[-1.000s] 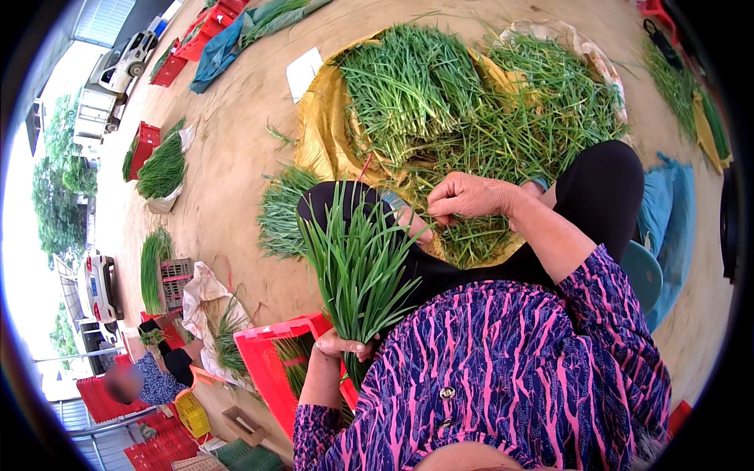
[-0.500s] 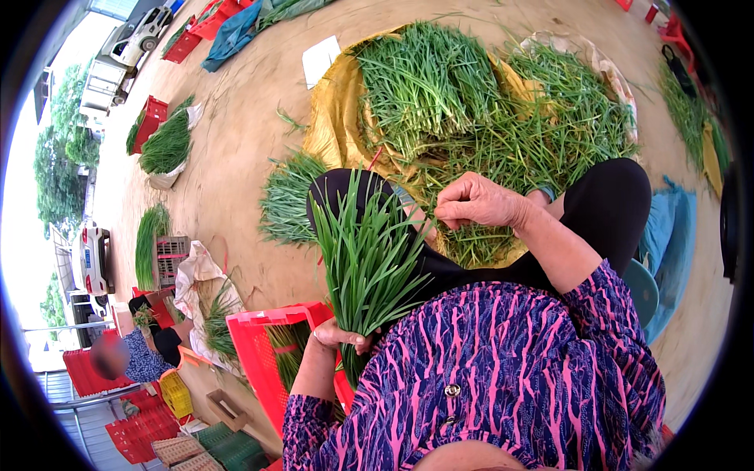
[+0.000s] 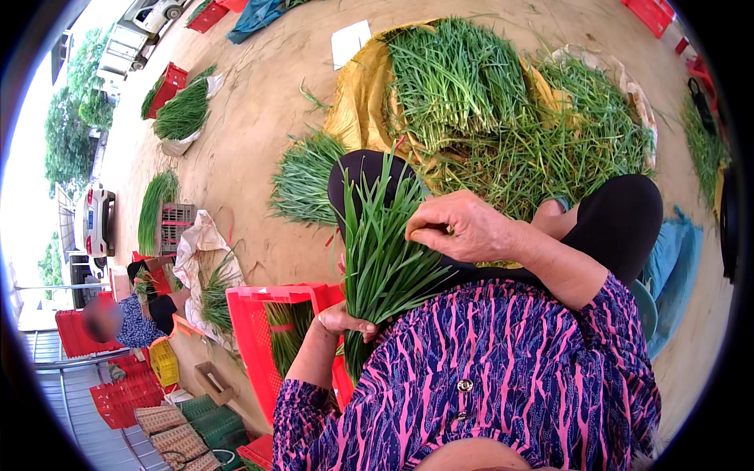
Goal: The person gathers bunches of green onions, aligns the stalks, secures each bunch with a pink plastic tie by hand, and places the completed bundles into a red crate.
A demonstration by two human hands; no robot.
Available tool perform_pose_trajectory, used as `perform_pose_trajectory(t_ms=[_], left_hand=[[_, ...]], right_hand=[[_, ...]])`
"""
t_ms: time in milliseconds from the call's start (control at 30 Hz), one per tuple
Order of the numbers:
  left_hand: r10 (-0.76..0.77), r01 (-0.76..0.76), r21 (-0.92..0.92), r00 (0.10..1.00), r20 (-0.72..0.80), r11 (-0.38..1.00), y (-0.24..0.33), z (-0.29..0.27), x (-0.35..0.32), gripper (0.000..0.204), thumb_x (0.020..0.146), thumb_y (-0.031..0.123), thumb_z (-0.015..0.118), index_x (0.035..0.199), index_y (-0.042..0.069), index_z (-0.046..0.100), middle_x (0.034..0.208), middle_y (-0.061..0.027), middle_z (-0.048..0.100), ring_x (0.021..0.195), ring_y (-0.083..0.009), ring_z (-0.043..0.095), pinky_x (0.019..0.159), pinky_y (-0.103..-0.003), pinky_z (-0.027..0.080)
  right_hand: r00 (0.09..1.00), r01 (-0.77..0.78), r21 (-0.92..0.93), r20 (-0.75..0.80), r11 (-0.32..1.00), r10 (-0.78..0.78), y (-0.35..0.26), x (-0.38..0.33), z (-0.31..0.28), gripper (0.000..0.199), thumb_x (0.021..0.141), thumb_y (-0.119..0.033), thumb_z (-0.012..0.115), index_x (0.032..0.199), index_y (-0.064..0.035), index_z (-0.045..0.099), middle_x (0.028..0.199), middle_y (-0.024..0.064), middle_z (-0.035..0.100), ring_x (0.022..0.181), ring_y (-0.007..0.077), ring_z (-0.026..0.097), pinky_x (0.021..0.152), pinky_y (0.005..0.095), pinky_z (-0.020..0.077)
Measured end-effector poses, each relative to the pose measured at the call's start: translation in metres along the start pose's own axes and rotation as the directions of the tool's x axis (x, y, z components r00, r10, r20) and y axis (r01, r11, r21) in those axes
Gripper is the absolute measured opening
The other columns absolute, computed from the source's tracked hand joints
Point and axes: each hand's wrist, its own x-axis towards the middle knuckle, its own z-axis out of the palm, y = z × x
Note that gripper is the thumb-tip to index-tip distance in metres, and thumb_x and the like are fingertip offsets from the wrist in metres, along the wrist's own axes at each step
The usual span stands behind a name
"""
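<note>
My left hand [image 3: 347,322] is closed around the lower part of a bunch of garlic chives [image 3: 385,259], whose long green leaves fan upward over my thigh. Beside the leaf tips, my right hand [image 3: 463,226] hovers with its fingers curled and the thumb close to the forefinger. Whatever it may pinch is too small to make out. Beyond my knees, a thick stack of chives [image 3: 455,78] lies on a yellow sheet [image 3: 353,106], with looser, tangled stalks [image 3: 565,141] to its right. A smaller chive bundle [image 3: 305,179] rests on the ground left of my knee.
A red crate [image 3: 255,345] with tied bundles stands close at my left. Farther left are a grey crate [image 3: 174,224], a white sack [image 3: 192,267] and another person [image 3: 141,320]. A blue sheet [image 3: 675,267] lies at my right.
My right hand has come nearer, down and slightly left, toward the chive bunch. My left hand keeps its hold. The whole view has shifted slightly.
</note>
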Motion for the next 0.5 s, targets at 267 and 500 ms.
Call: perform_pose_trajectory(t_ms=[267,500], left_hand=[[0.007,-0.007,0.006,1.0,-0.018,1.0,-0.005,-0.004,-0.001,0.037,0.075,0.006,0.076,0.106,-0.003,0.06,0.075,-0.0106,0.063,0.06,-0.0209,0.06,0.055,-0.033,0.05],[0.003,0.0,0.027,0.995,-0.098,1.0,-0.007,0.0,-0.002,0.043,0.071,0.008,0.076,0.107,-0.006,0.059,0.068,-0.0108,0.061,0.055,-0.0205,0.058,0.051,-0.032,0.046]], right_hand=[[0.993,-0.076,-0.278,-0.105,0.958,0.049,0.023,-0.009,0.015,0.012,0.08,-0.015,0.069,0.078,-0.0038,0.064,0.066,0.0127,0.062,0.06,0.0299,0.062,0.055,0.0379,0.0474],[0.982,-0.184,-0.339,-0.024,0.923,0.187,0.026,-0.011,0.018,0.022,0.075,-0.026,0.074,0.076,-0.0067,0.063,0.063,0.01,0.061,0.061,0.0316,0.061,0.06,0.0419,0.0479]])
